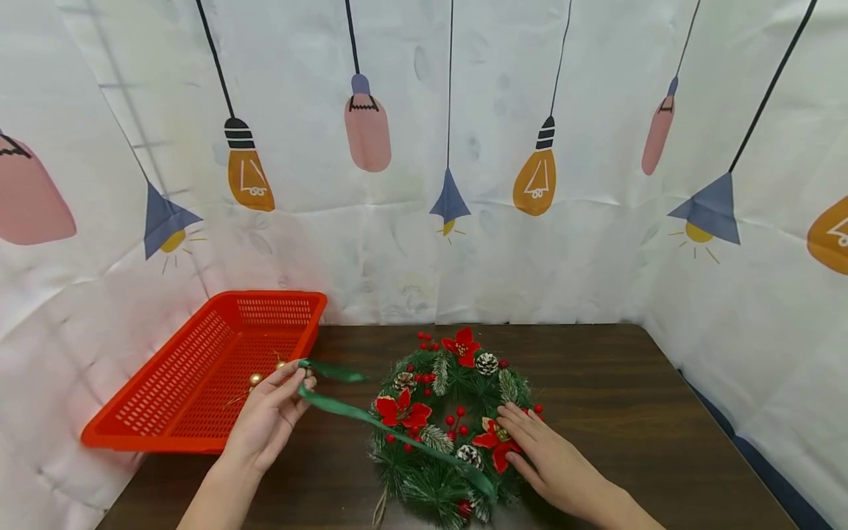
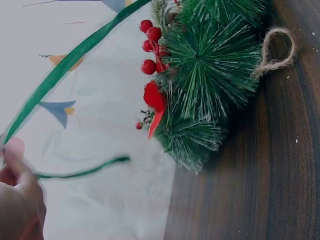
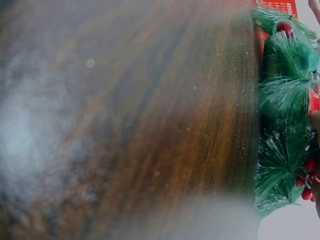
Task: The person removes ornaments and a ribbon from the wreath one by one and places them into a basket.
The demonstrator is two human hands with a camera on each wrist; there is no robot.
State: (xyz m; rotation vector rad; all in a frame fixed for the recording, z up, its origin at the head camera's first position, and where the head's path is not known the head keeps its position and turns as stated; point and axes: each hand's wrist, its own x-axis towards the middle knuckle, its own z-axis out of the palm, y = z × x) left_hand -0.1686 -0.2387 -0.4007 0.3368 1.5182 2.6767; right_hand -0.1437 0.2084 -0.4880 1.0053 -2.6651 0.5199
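Observation:
A green ribbon [image 1: 358, 412] is pinched between the thumb and fingers of my left hand [image 1: 270, 412], raised near the basket's right side. One length of it runs down across the front of a Christmas wreath [image 1: 414, 482], and a short tail points right. Red poinsettias [image 1: 404, 411], pinecones [image 1: 486, 363], red berries and frosted sprigs decorate the wreath, which lies on the table. My right hand [image 1: 546, 460] rests with extended fingers on the wreath's right side, beside a poinsettia. In the left wrist view a twine loop [image 2: 277, 50] sticks out from the wreath's edge.
A red plastic basket [image 1: 199, 368] stands at the left of the dark wooden table [image 1: 596, 368], with small gold baubles [image 1: 255, 379] inside. Behind the table hangs a white curtain [image 1: 397, 250] printed with lamps and bulbs.

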